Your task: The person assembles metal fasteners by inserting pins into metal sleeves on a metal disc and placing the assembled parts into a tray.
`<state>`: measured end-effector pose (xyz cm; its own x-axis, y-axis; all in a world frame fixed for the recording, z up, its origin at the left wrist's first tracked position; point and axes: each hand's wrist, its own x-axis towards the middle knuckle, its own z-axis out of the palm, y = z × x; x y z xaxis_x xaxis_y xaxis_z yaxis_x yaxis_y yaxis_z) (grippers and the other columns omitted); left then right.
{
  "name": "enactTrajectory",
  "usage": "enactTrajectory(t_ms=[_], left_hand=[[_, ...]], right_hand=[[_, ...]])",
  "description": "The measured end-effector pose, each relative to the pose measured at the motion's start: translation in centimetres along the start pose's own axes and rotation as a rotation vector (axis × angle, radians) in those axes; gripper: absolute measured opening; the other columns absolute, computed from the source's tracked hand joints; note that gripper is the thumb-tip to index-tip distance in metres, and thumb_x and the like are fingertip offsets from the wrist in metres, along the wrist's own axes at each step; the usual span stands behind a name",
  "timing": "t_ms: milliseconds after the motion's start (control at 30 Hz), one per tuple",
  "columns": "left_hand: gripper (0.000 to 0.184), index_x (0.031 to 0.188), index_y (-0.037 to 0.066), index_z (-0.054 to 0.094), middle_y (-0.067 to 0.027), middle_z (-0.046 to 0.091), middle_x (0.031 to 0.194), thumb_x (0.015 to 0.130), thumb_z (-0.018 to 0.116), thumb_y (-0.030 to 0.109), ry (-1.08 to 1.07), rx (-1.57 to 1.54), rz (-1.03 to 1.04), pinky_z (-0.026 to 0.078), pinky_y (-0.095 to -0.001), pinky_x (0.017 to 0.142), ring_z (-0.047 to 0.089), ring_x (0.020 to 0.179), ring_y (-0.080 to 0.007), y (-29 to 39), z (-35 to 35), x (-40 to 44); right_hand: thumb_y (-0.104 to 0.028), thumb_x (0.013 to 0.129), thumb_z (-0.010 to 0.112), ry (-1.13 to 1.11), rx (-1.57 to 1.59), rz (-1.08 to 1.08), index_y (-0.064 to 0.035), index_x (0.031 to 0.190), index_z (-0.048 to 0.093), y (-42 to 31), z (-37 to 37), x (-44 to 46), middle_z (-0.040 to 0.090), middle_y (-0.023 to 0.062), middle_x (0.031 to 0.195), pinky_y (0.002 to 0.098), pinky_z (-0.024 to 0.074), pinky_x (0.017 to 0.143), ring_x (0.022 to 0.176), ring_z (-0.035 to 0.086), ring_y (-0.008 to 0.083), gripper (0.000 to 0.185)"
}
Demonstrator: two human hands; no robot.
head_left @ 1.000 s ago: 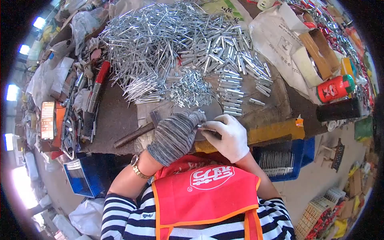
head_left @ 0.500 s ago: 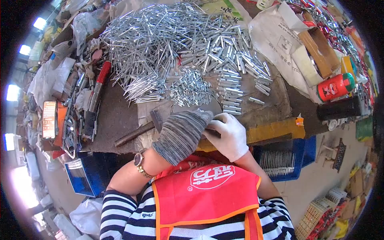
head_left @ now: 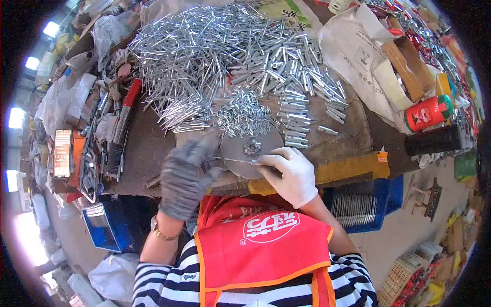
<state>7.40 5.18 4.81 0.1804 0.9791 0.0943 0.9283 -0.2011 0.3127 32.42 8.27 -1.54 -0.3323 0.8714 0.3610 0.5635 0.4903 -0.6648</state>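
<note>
My right hand, in a white glove, pinches one end of a thin metal rod. The rod points left across a round grey metal disc, on which a small cluster of shiny metal bits lies. Left of the disc is my left hand, in a grey striped glove and smeared by motion. It covers most of a hammer, whose handle end shows beside it; whether the fingers grip the hammer is not visible. Just behind the disc lies a heap of small metal pins.
Long thin rods are heaped at the back, with metal tubes to their right. Tools and a red-handled bar lie at the left beside a phone. A red bottle lies at the right. Blue bins stand below the table edge.
My left hand has moved left, away from my right hand and over the hammer. The disc and the rod in my right hand now show; my right hand has barely shifted.
</note>
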Motion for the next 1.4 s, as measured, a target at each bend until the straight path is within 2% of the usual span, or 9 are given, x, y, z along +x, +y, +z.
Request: enactTrajectory(t_ms=[267, 333, 433, 633, 700, 767, 833, 1167, 1400], left_hand=[[0.044, 0.117, 0.008, 0.067, -0.0160, 0.062, 0.128, 0.079, 0.079, 0.025, 0.314, 0.128, -0.054, 0.039, -0.0491, 0.110, 0.052, 0.127, -0.0360, -7.6, 3.2, -5.6], [0.034, 0.112, 0.007, 0.067, -0.0142, 0.064, 0.120, 0.081, 0.077, 0.018, 0.395, 0.198, 0.015, 0.048, -0.0467, 0.099, 0.059, 0.116, -0.0355, -7.1, 3.4, -5.7], [0.029, 0.120, 0.006, 0.063, -0.0166, 0.067, 0.103, 0.091, 0.068, 0.013, 0.328, -0.211, -0.017, 0.058, -0.0399, 0.073, 0.068, 0.085, -0.0361, -5.2, 3.0, -5.5], [0.047, 0.138, 0.012, 0.060, -0.0146, 0.069, 0.104, 0.091, 0.061, 0.006, 0.014, -0.091, 0.179, 0.058, -0.0370, 0.065, 0.070, 0.080, -0.0315, 1.9, -1.9, -3.1], [0.050, 0.140, 0.013, 0.059, -0.0143, 0.069, 0.106, 0.090, 0.062, 0.006, 0.042, -0.128, 0.217, 0.059, -0.0371, 0.066, 0.070, 0.081, -0.0304, 2.5, -2.2, -2.9], [0.054, 0.142, 0.014, 0.058, -0.0140, 0.069, 0.107, 0.088, 0.062, 0.006, 0.071, -0.162, 0.254, 0.059, -0.0372, 0.066, 0.071, 0.081, -0.0293, 2.6, -1.4, -2.7], [0.054, 0.141, 0.014, 0.059, -0.0130, 0.069, 0.108, 0.088, 0.063, 0.007, -0.121, 0.008, 0.218, 0.060, -0.0362, 0.068, 0.071, 0.083, -0.0278, 2.1, 0.6, -2.3], [0.038, 0.121, 0.013, 0.072, -0.0100, 0.070, 0.104, 0.083, 0.065, 0.008, 0.184, 0.012, 0.133, 0.058, -0.0353, 0.069, 0.069, 0.082, -0.0265, -0.2, -1.2, -2.9], [0.039, 0.118, 0.019, 0.072, -0.0096, 0.069, 0.103, 0.081, 0.070, 0.007, 0.083, 0.080, 0.044, 0.055, -0.0399, 0.082, 0.065, 0.093, -0.0302, -5.9, 0.2, -4.4]], right_hand=[[-0.016, 0.081, 0.076, -0.041, -0.136, -0.128, -0.0228, 0.106, 0.075, -0.6, -0.1, -0.1, 0.064, 0.0030, 0.094, 0.0374, 0.0541, 0.070, 0.083, 0.064, 0.0258, 0.025], [-0.016, 0.081, 0.077, -0.035, -0.130, -0.135, -0.0221, 0.106, 0.075, -0.5, 0.1, -0.2, 0.065, 0.0035, 0.095, 0.0374, 0.0542, 0.071, 0.084, 0.065, 0.0261, 0.026], [-0.016, 0.080, 0.078, -0.024, -0.094, -0.090, -0.0199, 0.106, 0.074, -0.4, 0.1, 0.0, 0.067, 0.0045, 0.096, 0.0374, 0.0544, 0.073, 0.086, 0.066, 0.0266, 0.026], [-0.016, 0.078, 0.081, -0.078, 0.022, 0.102, -0.0146, 0.106, 0.073, -0.7, -0.1, 0.2, 0.070, 0.0064, 0.095, 0.0386, 0.0547, 0.077, 0.089, 0.068, 0.0274, 0.029], [-0.016, 0.078, 0.082, -0.082, 0.033, 0.122, -0.0140, 0.106, 0.073, -0.6, -0.1, 0.3, 0.071, 0.0064, 0.095, 0.0387, 0.0547, 0.077, 0.089, 0.068, 0.0274, 0.030], [-0.011, 0.075, 0.083, -0.029, 0.026, 0.053, -0.0112, 0.104, 0.074, -0.6, 0.0, 0.4, 0.068, 0.0049, 0.087, 0.0330, 0.0509, 0.064, 0.067, 0.060, 0.0202, 0.031], [-0.011, 0.074, 0.083, -0.019, 0.020, 0.042, -0.0111, 0.105, 0.074, -0.6, 0.1, 0.3, 0.068, 0.0052, 0.087, 0.0338, 0.0514, 0.065, 0.069, 0.062, 0.0212, 0.032], [-0.014, 0.079, 0.080, -0.059, -0.105, -0.118, -0.0192, 0.100, 0.077, -0.6, -0.1, 0.2, 0.066, 0.0034, 0.092, 0.0374, 0.0536, 0.070, 0.081, 0.065, 0.0247, 0.022], [-0.019, 0.077, 0.078, -0.066, -0.202, -0.222, -0.0220, 0.095, 0.075, -1.4, -0.6, 1.5, 0.063, -0.0002, 0.089, 0.0367, 0.0525, 0.064, 0.076, 0.062, 0.0239, 0.018]])
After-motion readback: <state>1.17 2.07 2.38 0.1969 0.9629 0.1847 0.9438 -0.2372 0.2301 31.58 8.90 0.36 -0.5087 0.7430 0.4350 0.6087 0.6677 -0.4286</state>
